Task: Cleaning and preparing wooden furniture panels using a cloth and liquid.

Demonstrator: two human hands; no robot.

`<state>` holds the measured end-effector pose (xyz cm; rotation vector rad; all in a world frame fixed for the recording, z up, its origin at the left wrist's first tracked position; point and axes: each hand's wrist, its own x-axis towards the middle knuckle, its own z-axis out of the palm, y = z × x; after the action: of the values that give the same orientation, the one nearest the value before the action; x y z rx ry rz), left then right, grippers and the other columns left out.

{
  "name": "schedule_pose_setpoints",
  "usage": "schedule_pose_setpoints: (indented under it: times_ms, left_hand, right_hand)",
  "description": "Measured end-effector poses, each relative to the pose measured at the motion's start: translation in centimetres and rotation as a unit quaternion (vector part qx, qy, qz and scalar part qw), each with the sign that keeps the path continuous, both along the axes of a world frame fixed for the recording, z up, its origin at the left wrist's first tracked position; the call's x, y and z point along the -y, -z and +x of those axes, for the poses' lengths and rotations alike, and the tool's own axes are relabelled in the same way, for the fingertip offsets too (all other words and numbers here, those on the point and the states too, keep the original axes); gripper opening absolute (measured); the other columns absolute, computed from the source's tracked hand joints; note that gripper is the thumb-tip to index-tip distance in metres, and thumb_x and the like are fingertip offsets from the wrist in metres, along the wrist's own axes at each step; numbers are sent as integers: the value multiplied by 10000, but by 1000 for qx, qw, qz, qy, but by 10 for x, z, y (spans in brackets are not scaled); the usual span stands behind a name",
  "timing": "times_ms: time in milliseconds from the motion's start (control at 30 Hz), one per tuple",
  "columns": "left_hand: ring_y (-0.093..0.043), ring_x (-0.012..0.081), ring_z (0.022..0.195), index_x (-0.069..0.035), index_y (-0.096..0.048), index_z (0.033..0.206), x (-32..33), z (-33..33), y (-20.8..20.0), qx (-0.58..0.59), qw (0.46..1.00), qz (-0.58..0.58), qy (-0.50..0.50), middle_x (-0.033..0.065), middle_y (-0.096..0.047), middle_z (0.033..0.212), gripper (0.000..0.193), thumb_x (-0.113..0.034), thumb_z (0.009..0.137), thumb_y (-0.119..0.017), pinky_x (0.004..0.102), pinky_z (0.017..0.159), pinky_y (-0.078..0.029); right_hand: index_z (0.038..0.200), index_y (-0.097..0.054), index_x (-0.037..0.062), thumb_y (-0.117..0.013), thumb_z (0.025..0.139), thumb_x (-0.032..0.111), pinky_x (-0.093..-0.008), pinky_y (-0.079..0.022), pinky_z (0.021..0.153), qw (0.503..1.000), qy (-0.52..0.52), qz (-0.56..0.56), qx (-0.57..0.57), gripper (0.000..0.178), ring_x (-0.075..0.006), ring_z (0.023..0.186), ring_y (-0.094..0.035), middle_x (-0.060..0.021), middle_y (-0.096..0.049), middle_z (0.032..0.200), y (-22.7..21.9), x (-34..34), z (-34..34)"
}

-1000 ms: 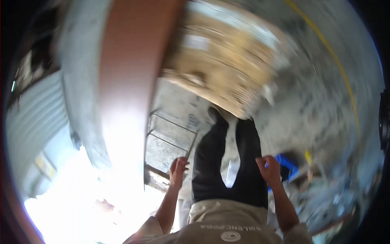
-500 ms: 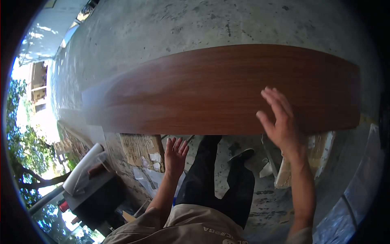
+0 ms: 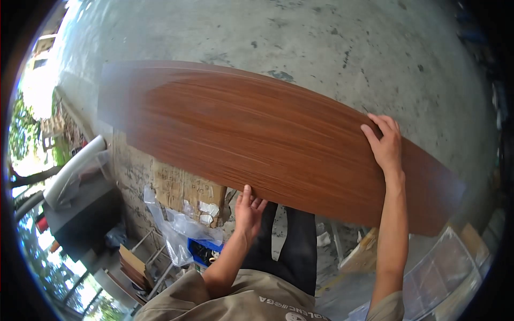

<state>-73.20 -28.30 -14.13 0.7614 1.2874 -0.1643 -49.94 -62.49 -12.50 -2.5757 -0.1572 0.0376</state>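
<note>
A long wood-grain board (image 3: 257,139), reddish brown, lies across the view in front of me, its right end slanting toward me. My right hand (image 3: 387,145) is at the far edge, right of the middle, the thumb on the top face and the fingers bent over the rim. At the near edge, my left hand (image 3: 248,215) holds the board from below, one digit up against the edge. The undersides of both grips are hidden.
Worn cardboard (image 3: 182,188) props lie under the board's near side, by clear plastic sheeting (image 3: 174,235) and a blue bin (image 3: 201,251). A white roll (image 3: 75,168) rests on a dark box (image 3: 88,219) at left. Plastic-wrapped panels (image 3: 439,273) stand lower right.
The board has turned, its right end coming nearer and its left end going farther. My right hand moved from above its face to the far edge; my left hand reached the near edge.
</note>
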Motion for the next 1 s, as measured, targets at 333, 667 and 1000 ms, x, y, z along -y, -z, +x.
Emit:
schedule_pose_setpoints:
  times_ms: [333,667,1000]
  left_hand:
    - [-644,190,1136,-126,-550,1331,13,-45,-3,-14,999,17,-26,30,-644,1288,356,-386,1088,-576,416,971,-529]
    - [-393,302,1495,-142,-340,1591,30,-146,-15,-74,991,44,-105,75,-412,1630,805,-691,1020,-482,573,1174,-355]
    - [-397,288,1493,-157,-362,1601,-17,-194,21,-31,992,45,-114,52,-397,1647,811,-703,1014,-480,508,1182,-370]
  right_hand:
    - [1238,-702,65,-819,893,205,-435,-475,974,999,-2,-2,-50,391,-313,1105,-563,-92,-626,1172,-5,-9,-38]
    - [1236,-729,64,-868,827,218,-422,-489,969,995,-30,10,-90,459,-293,1100,-572,-84,-632,1133,-11,-32,-129]
    - [1217,-733,85,-873,807,277,-441,-482,951,999,-31,-18,-23,474,-304,1072,-584,-78,-640,1119,-7,-64,-178]
